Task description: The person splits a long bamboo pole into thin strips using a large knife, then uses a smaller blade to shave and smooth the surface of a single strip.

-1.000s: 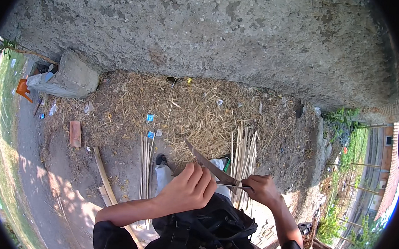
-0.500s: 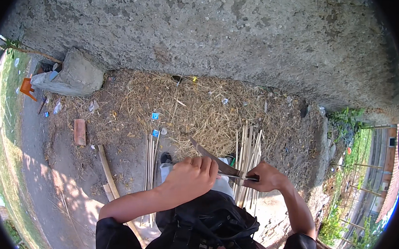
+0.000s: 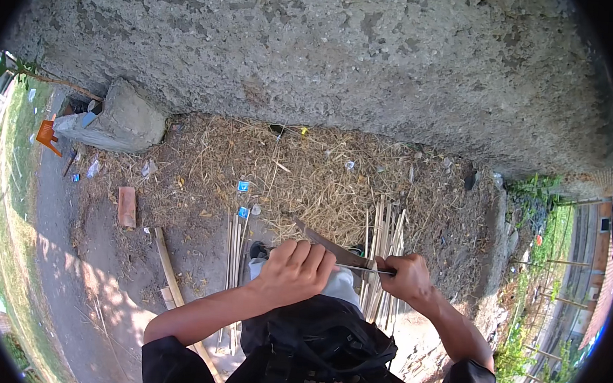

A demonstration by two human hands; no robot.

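A brown, curved knife slants across in front of me, its tip pointing up and left over the straw. Its handle end is in my right hand, whose fingers are wrapped round it. My left hand is a closed fist, knuckles up, beside the blade. From that fist a thin, pale strip runs right along the blade to my right hand. What lies inside the left fist is hidden. Below both hands, a black bag rests against my body.
Bundles of pale split sticks lie left and right of my feet. A rough grey wall rises ahead, with dry straw at its foot. Farther left are a concrete block, a brick, a wooden pole and an orange chair.
My right hand has turned slightly and shifted a little right and up, with the knife. My left hand stays closed in nearly the same place. The whole view has shifted slightly.
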